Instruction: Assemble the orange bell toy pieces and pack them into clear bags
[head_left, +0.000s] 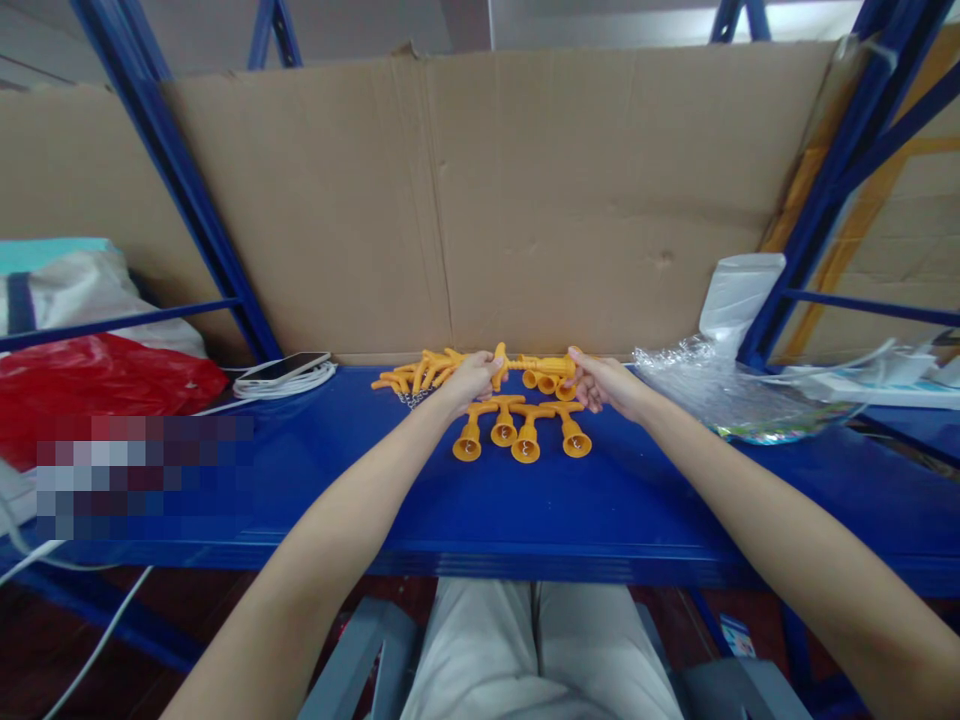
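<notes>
My left hand (478, 378) is closed on an orange-yellow T-shaped handle (500, 366). A thin ridged shaft runs from it toward an orange-yellow bell-shaped cup (553, 366), which my right hand (598, 380) pinches by its far end. Both parts are held level, in line with each other. Several joined pieces (526, 440), each a T-handle with a bell-shaped cup and a small metal hook in its mouth, lie just in front of my hands. Beside my left hand is a pile of loose T-handles (424, 370) with metal chains. Loose cups (546, 382) sit behind, partly hidden by my right hand.
The blue shelf top (600, 510) is backed by a tall cardboard sheet (600, 200). At left are a phone (289, 367), a coiled white cable (300, 382) and a red bag (105, 390). Clear plastic wrapping (697, 385) lies at right, near a blue upright (817, 190).
</notes>
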